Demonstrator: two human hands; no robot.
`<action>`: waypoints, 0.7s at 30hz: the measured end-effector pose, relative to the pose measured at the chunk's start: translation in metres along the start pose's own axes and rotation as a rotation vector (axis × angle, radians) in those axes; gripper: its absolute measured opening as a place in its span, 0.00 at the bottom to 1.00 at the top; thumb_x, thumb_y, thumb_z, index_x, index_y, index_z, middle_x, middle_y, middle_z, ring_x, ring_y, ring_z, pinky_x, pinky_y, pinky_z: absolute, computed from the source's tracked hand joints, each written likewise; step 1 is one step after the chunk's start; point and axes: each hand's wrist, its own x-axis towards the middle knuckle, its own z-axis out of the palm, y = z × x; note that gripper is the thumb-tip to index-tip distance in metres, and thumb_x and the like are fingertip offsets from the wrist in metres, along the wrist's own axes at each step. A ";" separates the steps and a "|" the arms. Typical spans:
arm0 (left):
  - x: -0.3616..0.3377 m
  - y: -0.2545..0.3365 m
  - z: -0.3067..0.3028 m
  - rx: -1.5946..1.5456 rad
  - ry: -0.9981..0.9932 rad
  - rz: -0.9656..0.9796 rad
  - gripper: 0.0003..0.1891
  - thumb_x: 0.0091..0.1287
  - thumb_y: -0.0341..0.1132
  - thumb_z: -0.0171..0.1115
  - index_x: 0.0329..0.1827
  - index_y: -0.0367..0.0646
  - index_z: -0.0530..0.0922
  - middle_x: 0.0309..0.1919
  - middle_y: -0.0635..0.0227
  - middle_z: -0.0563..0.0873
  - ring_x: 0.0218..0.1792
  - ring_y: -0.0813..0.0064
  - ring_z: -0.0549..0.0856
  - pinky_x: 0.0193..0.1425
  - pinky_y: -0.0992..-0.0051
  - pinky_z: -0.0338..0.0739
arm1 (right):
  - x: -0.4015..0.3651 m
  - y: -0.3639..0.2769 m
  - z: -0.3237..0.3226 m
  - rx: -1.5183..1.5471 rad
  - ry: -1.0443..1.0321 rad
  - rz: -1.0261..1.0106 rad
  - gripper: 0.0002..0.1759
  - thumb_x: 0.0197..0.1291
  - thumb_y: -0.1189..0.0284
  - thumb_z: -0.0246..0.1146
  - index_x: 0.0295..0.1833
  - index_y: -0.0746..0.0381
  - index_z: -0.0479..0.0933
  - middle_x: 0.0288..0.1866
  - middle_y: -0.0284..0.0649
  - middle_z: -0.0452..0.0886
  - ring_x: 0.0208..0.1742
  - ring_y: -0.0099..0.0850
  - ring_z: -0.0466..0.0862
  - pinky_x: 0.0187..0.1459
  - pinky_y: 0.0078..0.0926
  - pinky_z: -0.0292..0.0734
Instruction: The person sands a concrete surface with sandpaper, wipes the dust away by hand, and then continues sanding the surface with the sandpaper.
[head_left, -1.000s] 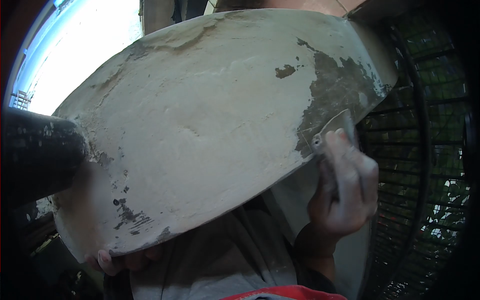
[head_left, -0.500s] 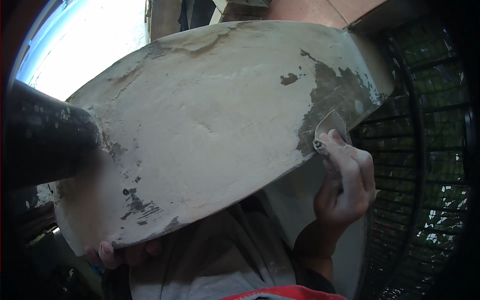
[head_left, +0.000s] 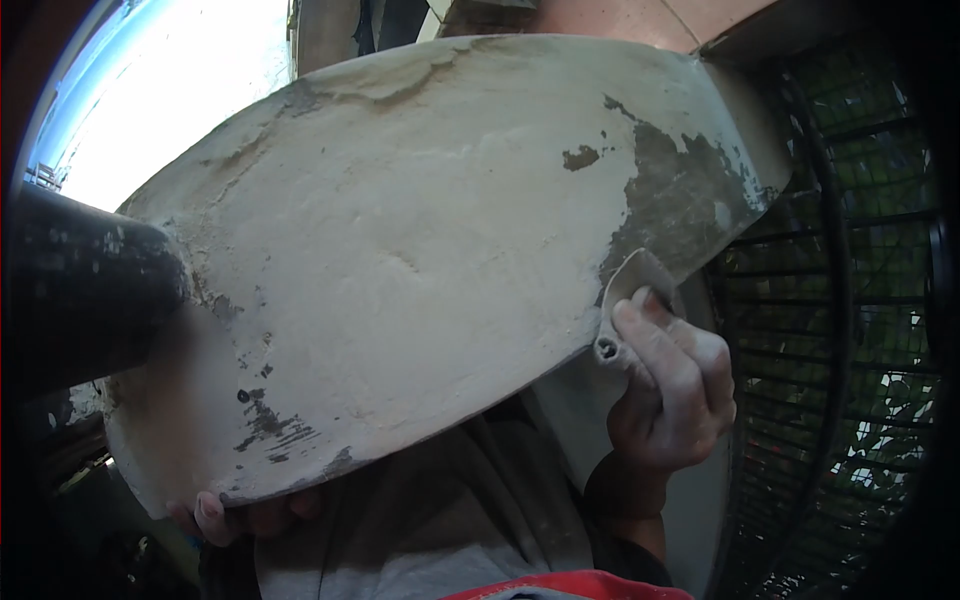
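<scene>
A large curved panel (head_left: 420, 250) coated in pale filler fills most of the view, with dark bare patches at its right end and lower left. My left hand (head_left: 235, 515) grips its lower left edge from beneath; only the fingertips show. My right hand (head_left: 670, 385) holds a folded piece of sandpaper (head_left: 632, 285) pressed against the panel's lower right edge, beside the dark patch.
A dark round tube (head_left: 80, 300) crosses in from the left over the panel's end. A black metal grille (head_left: 850, 330) with greenery behind it stands to the right. Bright sky shows at the upper left. My grey and red shirt (head_left: 430, 540) is below.
My right hand with the sandpaper has slid down and left along the panel's lower right edge. The panel has shifted slightly; my left hand stays at its lower edge.
</scene>
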 end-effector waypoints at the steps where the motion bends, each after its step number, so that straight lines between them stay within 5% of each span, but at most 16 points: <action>1: 0.000 0.000 -0.001 -0.002 -0.001 0.001 0.26 0.80 0.64 0.50 0.66 0.56 0.78 0.54 0.56 0.81 0.63 0.52 0.81 0.65 0.56 0.85 | -0.002 -0.003 0.002 0.001 -0.003 0.003 0.10 0.73 0.74 0.65 0.51 0.68 0.87 0.45 0.46 0.89 0.46 0.39 0.91 0.43 0.33 0.89; 5: 0.000 -0.001 -0.002 0.020 0.004 0.015 0.26 0.80 0.64 0.50 0.66 0.56 0.77 0.54 0.57 0.81 0.62 0.52 0.82 0.65 0.56 0.85 | -0.012 -0.007 0.007 -0.014 0.009 -0.003 0.09 0.72 0.75 0.67 0.52 0.66 0.88 0.46 0.45 0.88 0.46 0.38 0.91 0.45 0.31 0.88; 8: -0.003 -0.003 -0.002 0.020 0.003 0.022 0.26 0.80 0.64 0.49 0.66 0.56 0.77 0.54 0.57 0.81 0.62 0.52 0.82 0.64 0.56 0.85 | -0.012 -0.008 0.007 0.030 0.057 -0.033 0.19 0.58 0.83 0.69 0.56 0.62 0.89 0.49 0.38 0.87 0.41 0.31 0.93 0.33 0.27 0.89; 11: -0.004 -0.003 -0.003 0.021 -0.004 0.025 0.26 0.81 0.64 0.49 0.66 0.56 0.77 0.54 0.57 0.80 0.62 0.52 0.82 0.64 0.56 0.85 | -0.018 -0.008 -0.001 -0.007 -0.135 -0.153 0.21 0.62 0.81 0.67 0.61 0.61 0.87 0.51 0.38 0.86 0.44 0.32 0.92 0.42 0.32 0.91; 15: 0.002 -0.002 -0.001 0.020 0.001 0.036 0.26 0.81 0.64 0.49 0.66 0.56 0.77 0.54 0.57 0.80 0.62 0.52 0.82 0.64 0.56 0.85 | -0.007 0.013 -0.002 -0.120 -0.025 -0.056 0.19 0.71 0.74 0.62 0.64 0.64 0.81 0.43 0.40 0.86 0.41 0.35 0.87 0.52 0.40 0.86; 18: 0.004 0.002 0.000 0.040 0.009 0.047 0.26 0.81 0.64 0.49 0.67 0.56 0.77 0.54 0.57 0.80 0.62 0.52 0.82 0.64 0.56 0.85 | -0.020 -0.015 -0.011 -0.091 -0.203 -0.022 0.11 0.75 0.68 0.64 0.48 0.63 0.87 0.45 0.41 0.92 0.44 0.38 0.90 0.47 0.37 0.85; 20: 0.006 0.003 0.002 0.034 0.016 0.052 0.26 0.81 0.64 0.49 0.67 0.56 0.77 0.54 0.57 0.80 0.62 0.52 0.82 0.64 0.57 0.85 | -0.003 0.001 -0.008 0.221 -0.274 -0.162 0.12 0.67 0.70 0.65 0.53 0.60 0.83 0.45 0.37 0.85 0.35 0.30 0.85 0.34 0.33 0.83; 21: 0.006 0.000 0.001 0.029 0.014 0.050 0.26 0.81 0.64 0.49 0.67 0.56 0.77 0.54 0.57 0.80 0.62 0.52 0.82 0.64 0.57 0.85 | -0.006 0.004 -0.004 0.185 -0.211 -0.101 0.11 0.69 0.69 0.64 0.52 0.60 0.84 0.45 0.37 0.87 0.38 0.31 0.87 0.38 0.34 0.84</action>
